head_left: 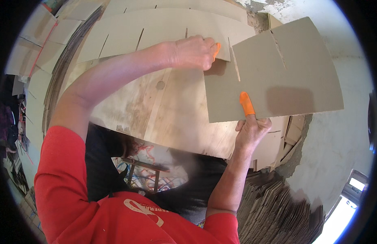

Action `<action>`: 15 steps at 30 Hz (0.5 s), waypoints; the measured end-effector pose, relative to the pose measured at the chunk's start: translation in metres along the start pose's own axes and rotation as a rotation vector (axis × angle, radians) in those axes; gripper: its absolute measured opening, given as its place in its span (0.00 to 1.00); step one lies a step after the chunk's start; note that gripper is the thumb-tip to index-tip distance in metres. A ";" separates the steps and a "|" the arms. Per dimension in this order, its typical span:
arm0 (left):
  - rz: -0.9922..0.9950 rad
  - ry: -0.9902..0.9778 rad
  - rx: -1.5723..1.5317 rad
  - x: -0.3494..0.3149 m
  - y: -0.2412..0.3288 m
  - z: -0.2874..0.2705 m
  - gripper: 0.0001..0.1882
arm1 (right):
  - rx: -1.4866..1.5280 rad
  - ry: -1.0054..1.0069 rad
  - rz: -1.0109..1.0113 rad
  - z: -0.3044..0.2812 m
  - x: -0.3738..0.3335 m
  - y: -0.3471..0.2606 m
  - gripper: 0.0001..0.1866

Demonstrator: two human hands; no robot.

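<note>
My right hand (253, 126) grips the near edge of a slotted grey-brown cardboard sheet (294, 77). An orange finger cover on one of its digits lies across the sheet's top face, and the other fingers are curled at the edge. The sheet is raised at the right side of the wooden board. My left hand (194, 53), also with an orange finger cover, is closed at the near right edge of a long pale cardboard strip (164, 34) with several slits. Its fingertips are partly hidden behind the hand.
A plywood board (176, 101) spans my lap area. More slotted cardboard (131, 5) lies at its far side. Stacked cardboard (278, 211) stands on edge at the lower right, beside a pale wall (331, 138). Layered sheets (66, 61) border the left. Coloured strands (145, 179) lie below.
</note>
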State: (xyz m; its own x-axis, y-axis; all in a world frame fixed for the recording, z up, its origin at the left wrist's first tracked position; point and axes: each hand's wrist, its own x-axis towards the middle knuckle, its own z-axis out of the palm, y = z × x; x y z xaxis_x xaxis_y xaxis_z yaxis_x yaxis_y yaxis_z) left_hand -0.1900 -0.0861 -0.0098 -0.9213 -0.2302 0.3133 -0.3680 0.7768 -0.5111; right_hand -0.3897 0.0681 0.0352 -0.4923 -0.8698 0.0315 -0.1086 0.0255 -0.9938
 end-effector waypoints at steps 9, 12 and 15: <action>0.066 0.093 -0.090 0.005 0.064 -0.061 0.14 | -0.178 -0.052 -0.011 0.005 0.003 0.009 0.06; 0.058 0.069 -0.087 0.001 0.069 -0.064 0.16 | -0.168 -0.098 0.043 -0.004 0.001 -0.003 0.06; 0.052 0.030 -0.078 -0.001 0.075 -0.066 0.16 | -0.183 -0.119 0.127 -0.006 -0.001 -0.014 0.05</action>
State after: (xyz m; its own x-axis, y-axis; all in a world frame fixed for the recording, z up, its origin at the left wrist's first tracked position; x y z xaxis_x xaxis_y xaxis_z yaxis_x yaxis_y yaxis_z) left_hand -0.2088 0.0110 0.0044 -0.9344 -0.1712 0.3125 -0.3074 0.8308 -0.4640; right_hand -0.3935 0.0713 0.0498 -0.4083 -0.9054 -0.1162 -0.2119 0.2179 -0.9527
